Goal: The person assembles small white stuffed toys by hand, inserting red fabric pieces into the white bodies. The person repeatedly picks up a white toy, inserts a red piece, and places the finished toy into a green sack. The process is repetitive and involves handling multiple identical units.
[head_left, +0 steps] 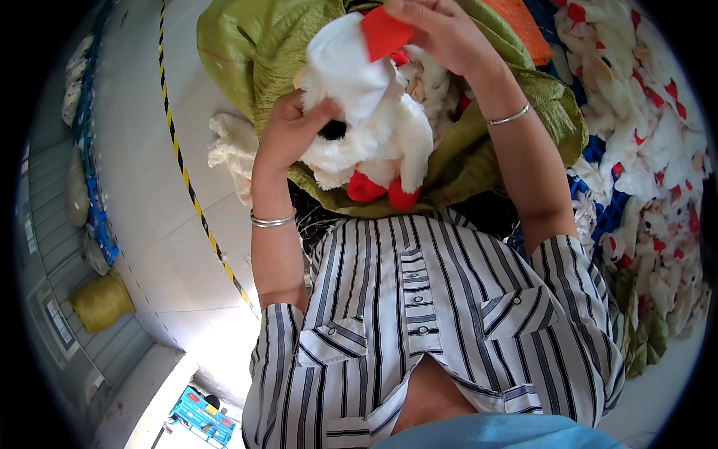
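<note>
Red cloth end point(384, 35) is pinched by our right hand point(437, 30), beyond and rightward of our left hand point(289, 131), whose fingers grasp the white plush toy point(380, 141).

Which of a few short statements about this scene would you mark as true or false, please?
1. The left hand is on the plush. True.
2. The right hand grips nothing. False: it pinches the red cloth.
3. Bracelets circle both wrists. True.
4. Striped tape runs along the floor on the person's right. False: it runs on the left.
5. Green fabric shows on both sides of the plush. True.
6. Both of the plush's visible feet are blue. False: they are red.
</note>
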